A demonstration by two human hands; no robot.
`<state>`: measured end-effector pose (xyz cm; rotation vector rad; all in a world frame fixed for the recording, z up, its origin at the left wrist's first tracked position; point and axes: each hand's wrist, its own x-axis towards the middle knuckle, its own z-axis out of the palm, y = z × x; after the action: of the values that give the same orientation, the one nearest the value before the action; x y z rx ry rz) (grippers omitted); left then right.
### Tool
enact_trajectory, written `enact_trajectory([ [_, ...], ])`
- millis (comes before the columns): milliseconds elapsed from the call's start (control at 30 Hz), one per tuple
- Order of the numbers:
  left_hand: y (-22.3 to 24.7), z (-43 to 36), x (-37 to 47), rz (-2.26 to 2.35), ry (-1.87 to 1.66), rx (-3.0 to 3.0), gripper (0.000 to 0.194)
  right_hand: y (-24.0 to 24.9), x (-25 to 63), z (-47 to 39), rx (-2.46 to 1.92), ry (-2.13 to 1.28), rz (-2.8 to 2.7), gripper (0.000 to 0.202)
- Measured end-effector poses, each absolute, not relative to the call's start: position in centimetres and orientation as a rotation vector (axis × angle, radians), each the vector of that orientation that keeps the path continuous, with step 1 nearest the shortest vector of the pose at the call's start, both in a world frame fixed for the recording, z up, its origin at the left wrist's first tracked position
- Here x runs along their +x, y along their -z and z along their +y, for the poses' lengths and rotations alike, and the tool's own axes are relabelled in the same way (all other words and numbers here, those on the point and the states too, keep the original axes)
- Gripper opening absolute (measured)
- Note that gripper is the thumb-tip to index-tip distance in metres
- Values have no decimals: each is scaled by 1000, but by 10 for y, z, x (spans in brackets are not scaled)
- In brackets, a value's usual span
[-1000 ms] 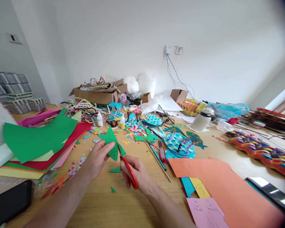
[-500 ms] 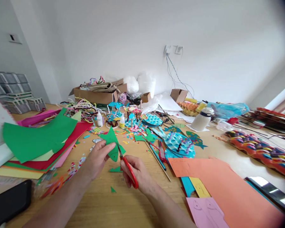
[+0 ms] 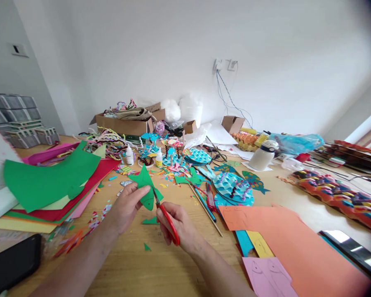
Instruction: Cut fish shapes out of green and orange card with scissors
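Green paper cut into a fish shape point(image 3: 144, 187) sits pinched between the thumb and fingers of the person's left hand point(image 3: 127, 206), held just above the wooden desk point(image 3: 136, 268). Their right hand point(image 3: 179, 227) has its fingers curled through the handles of red scissors point(image 3: 167, 218), whose blades meet the fish's lower edge. 2 small green offcuts point(image 3: 150, 222) lie on the desk below the hands, with a stack of coloured paper sheets point(image 3: 49, 181) to the left and an orange sheet point(image 3: 284, 239) to the right.
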<state>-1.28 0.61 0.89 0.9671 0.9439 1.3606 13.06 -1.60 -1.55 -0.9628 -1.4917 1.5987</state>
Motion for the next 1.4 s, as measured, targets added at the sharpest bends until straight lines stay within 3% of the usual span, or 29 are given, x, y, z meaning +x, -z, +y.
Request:
enact_trajectory([
  [1400,-3,7,-13,933,-1391,1005,17,18,130,-16,-919,-1585,-1508,45],
])
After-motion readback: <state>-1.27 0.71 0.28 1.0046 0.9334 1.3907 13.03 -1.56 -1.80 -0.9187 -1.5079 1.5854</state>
